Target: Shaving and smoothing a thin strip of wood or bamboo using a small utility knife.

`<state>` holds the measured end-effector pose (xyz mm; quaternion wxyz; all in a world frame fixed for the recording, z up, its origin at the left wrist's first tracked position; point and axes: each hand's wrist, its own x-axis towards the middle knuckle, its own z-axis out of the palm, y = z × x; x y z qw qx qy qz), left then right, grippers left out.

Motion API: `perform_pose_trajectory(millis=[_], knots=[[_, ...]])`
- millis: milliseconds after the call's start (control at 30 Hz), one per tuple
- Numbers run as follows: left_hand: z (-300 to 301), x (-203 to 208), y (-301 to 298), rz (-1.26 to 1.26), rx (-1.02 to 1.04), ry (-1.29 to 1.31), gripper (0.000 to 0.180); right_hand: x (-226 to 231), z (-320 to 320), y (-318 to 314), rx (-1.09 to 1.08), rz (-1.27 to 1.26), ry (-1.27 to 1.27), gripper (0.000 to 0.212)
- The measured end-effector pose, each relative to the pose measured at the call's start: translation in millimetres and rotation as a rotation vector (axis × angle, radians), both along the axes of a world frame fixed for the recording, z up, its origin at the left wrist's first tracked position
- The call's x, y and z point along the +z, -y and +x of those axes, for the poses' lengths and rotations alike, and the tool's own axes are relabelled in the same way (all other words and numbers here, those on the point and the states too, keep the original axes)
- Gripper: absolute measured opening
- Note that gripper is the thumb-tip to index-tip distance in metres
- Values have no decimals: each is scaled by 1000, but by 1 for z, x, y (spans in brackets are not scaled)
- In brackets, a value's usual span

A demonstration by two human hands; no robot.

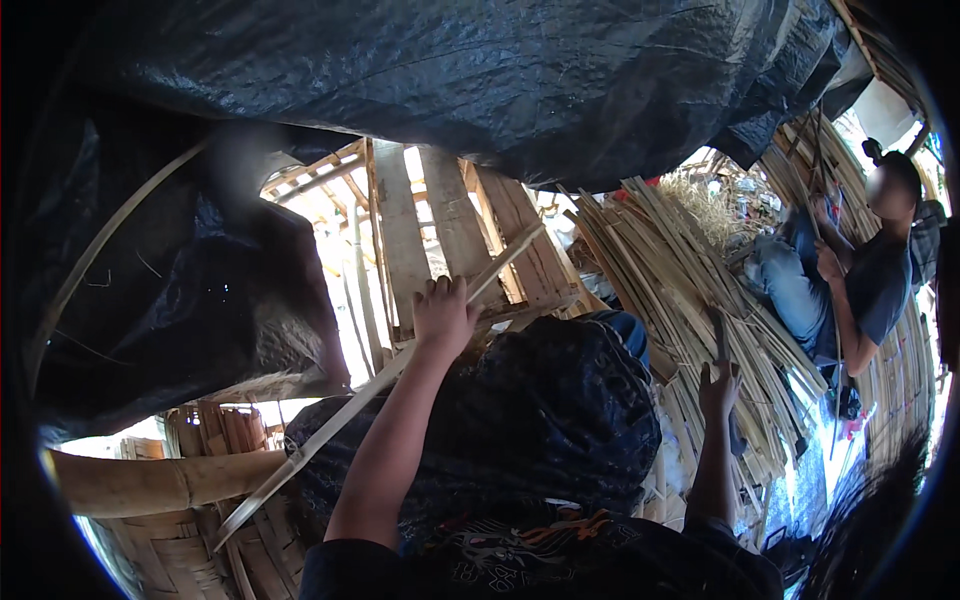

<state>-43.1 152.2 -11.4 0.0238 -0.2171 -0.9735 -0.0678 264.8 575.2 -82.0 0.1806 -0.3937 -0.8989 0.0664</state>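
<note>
My left hand (442,316) is closed over a long pale bamboo strip (345,412). The strip slants from the lower left, across my covered lap, up to wooden planks at upper right. Off to the right, my right hand (719,392) grips what looks like a knife with a dark blade (718,335) pointing away from me. Its handle is hidden in my fingers. Beneath and beyond that hand lies a big pile of split bamboo strips (665,270). Dark crumpled cloth (540,405) covers my legs between both arms.
Dark plastic sheeting (480,80) hangs low overhead and on the left. Upright planks (400,230) stand ahead. A thick bamboo pole (170,483) crosses at lower left over woven panels (180,560). Another person (870,270) sits at the right, hands on a thin strip.
</note>
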Motion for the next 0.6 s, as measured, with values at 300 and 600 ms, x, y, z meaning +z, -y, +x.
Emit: perform_pose_trajectory(millis=[300, 600], knots=[[107, 49, 139, 247, 181, -233, 44, 16, -58, -23, 151, 104, -34, 27], [190, 73, 282, 198, 495, -346, 29, 21, -32, -127, -205, 81, 45, 36]])
